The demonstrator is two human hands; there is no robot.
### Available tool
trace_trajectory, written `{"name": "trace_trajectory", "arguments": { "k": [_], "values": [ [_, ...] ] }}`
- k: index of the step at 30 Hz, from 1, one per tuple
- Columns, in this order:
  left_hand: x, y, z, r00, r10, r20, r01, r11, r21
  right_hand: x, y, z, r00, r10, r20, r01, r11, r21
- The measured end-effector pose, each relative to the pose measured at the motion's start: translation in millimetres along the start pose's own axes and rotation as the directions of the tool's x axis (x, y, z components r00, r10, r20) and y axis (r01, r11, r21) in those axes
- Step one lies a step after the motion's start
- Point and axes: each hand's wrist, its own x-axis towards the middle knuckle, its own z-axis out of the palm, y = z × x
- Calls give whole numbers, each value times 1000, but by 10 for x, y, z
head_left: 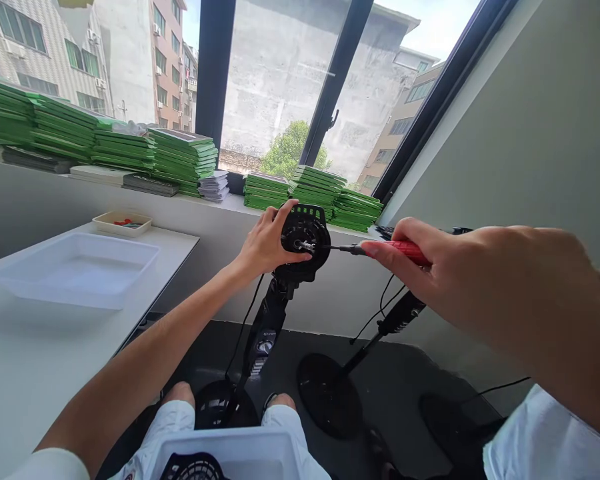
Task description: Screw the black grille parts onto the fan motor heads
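Observation:
My left hand (263, 243) is wrapped round the left side of a black fan motor head (321, 233), its thumb low across the front near the metal shaft (306, 247). The head sits on a black stand column (265, 340) with a control knob. In my right hand (480, 267) is a screwdriver (411, 251) with a red handle. Its thin blade points left at the front of the motor head; whether the tip touches a screw is too small to tell. On my lap rests a white tray (270, 443) with a black slotted plastic part (195, 468) in it.
A white table (40, 373) at left bears a translucent tray (80, 267) and a small cream tray (125, 230) with red items. Green stacks (180, 157) line the windowsill. Another black stand (330, 397) is on the floor to the right, with loose cables nearby.

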Motion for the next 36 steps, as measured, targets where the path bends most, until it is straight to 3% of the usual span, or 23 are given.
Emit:
{"name": "trace_trajectory", "arguments": {
  "k": [3, 4, 9, 12, 14, 16, 20, 22, 27, 32, 36],
  "values": [
    [0, -3, 0, 1000, 3, -5, -3, 1000, -3, 13, -3, -33, 996, -63, 62, 48, 974, 223],
    [0, -2, 0, 1000, 5, -5, -5, 1000, -5, 9, -12, -44, 996, -69, 51, 56, 974, 220],
    [-11, 17, 1, 1000, 13, -4, -13, 1000, -14, -32, -61, -66, 999, 24, -36, -27, 995, -101],
    [-20, 18, 0, 1000, 20, -12, -20, 1000, -18, -32, -28, 57, 991, -12, -131, 17, 999, 30],
    [-18, 6, 1, 1000, 20, -17, -21, 1000, -16, -32, 6, 180, 969, -90, -231, 138, 969, 205],
    [-13, -8, 7, 1000, 22, -19, -22, 1000, -10, -42, 17, 274, 943, -132, -307, 220, 937, 272],
    [-9, -16, 37, 999, 33, -24, -33, 999, -4, -70, -44, 293, 931, -50, -363, 115, 980, 159],
    [-16, -9, 46, 999, 34, -28, -34, 999, -1, -68, -77, 266, 927, -22, -374, 97, 978, 182],
    [-27, 4, 16, 999, 32, -31, -32, 999, -8, -22, -71, 282, 900, -70, -431, 221, 924, 312],
    [-13, 1, -1, 1000, 13, -15, -14, 1000, -22, 3, 0, 322, 869, -201, -453, 359, 885, 296],
    [-14, -5, 22, 1000, 14, -20, -15, 1000, -27, -19, 9, 300, 863, -189, -468, 323, 919, 225]
  ]
}}
